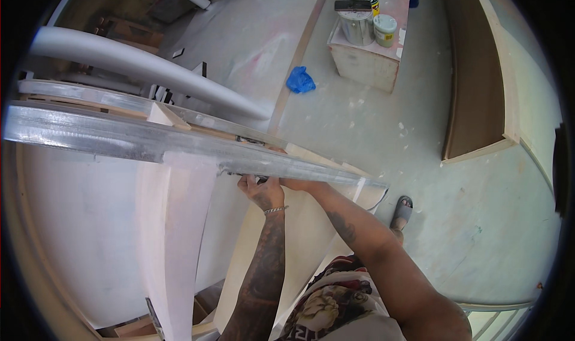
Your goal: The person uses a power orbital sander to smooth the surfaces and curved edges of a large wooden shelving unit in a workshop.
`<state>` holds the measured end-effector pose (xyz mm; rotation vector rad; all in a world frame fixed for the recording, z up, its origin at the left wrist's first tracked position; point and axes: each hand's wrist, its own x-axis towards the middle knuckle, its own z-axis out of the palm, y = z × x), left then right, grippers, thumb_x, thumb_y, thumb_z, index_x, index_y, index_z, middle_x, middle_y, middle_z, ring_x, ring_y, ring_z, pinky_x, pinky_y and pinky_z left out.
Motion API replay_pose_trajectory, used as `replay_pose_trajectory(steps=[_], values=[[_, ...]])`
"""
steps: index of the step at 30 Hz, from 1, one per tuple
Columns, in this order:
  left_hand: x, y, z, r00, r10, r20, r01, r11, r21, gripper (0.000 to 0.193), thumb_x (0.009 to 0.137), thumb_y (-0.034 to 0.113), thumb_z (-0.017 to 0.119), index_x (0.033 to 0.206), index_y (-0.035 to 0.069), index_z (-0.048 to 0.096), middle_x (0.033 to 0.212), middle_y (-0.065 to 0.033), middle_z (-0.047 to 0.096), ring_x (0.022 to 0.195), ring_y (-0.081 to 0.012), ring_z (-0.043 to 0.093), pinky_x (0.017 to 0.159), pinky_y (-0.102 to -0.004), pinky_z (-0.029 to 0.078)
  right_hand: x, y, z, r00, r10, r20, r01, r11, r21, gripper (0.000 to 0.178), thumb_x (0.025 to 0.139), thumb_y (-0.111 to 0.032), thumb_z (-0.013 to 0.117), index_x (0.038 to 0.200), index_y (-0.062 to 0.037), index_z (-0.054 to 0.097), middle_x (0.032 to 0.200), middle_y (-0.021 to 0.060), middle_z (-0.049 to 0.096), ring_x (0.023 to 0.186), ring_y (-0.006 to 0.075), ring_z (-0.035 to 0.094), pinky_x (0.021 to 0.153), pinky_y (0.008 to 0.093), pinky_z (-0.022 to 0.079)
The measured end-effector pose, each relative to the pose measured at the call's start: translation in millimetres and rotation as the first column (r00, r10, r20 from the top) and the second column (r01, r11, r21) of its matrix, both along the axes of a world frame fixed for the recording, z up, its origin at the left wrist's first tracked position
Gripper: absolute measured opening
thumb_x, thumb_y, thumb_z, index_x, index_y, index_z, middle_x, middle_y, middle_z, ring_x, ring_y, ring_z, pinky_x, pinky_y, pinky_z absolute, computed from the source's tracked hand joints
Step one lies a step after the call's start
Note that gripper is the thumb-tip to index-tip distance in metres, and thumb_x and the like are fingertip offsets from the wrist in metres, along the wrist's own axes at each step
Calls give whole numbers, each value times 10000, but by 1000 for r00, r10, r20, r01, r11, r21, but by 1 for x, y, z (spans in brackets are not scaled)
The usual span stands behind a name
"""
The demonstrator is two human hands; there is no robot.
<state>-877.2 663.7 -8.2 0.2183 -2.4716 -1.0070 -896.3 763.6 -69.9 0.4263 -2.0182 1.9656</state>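
A long silvery metal beam runs across from the left and tapers toward the middle. Just below its near edge is my left hand, a chain bracelet at the wrist, with fingers closed around a small dark thing that I cannot make out. My right hand reaches in beside it and passes under the beam, which hides most of its fingers. Past the beam's far edge, a dark metal piece shows near that hand. Pale wooden panels stand beneath the beam.
White tubes lie beyond the beam at left. A blue plastic bag lies on the floor. A box stand carries a metal can and a small tub. At right stands a brown-sided wooden frame.
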Motion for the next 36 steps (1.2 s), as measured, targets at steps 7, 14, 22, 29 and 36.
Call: replay_pose_trajectory(steps=[7,14,22,29,36], values=[[-8,-6,64,990,98,101,-113,981,157,491,716,80,774,1140,-68,577,1152,-176,505,1126,-314,515,977,-421,455,-6,-16,54,999,25,41,-26,999,40,601,792,-204,738,1342,-120,511,1295,153,587,1148,379,584,979,447,477],[18,4,46,969,247,31,-247,969,-5,563,731,208,769,1168,-54,529,1187,-213,485,1130,-354,512,989,-417,447,-33,-7,-45,982,43,-185,35,916,400,454,883,-240,655,1275,-26,572,1282,208,591,1199,401,538,1058,496,390],[47,1,56,898,394,195,-432,871,233,704,716,295,773,1264,-14,456,1248,-236,434,1160,-384,495,999,-433,445,-63,-4,-5,963,187,-193,-18,761,649,483,903,-238,638,1306,6,532,1260,222,600,1186,387,551,1057,454,394],[55,17,50,867,388,313,-489,786,379,827,704,370,777,1347,21,391,1301,-257,389,1185,-411,481,1008,-447,443,-2,-7,11,997,57,60,-52,995,-80,550,878,-188,655,1344,43,477,1200,237,628,1122,385,602,981,397,450],[72,7,65,814,441,377,-579,663,474,952,691,446,781,1431,56,327,1354,-277,345,1210,-437,467,1017,-461,441,91,-16,114,994,96,52,-108,929,354,415,897,-188,635,1252,13,557,1223,225,617,1076,369,626,879,375,501]])
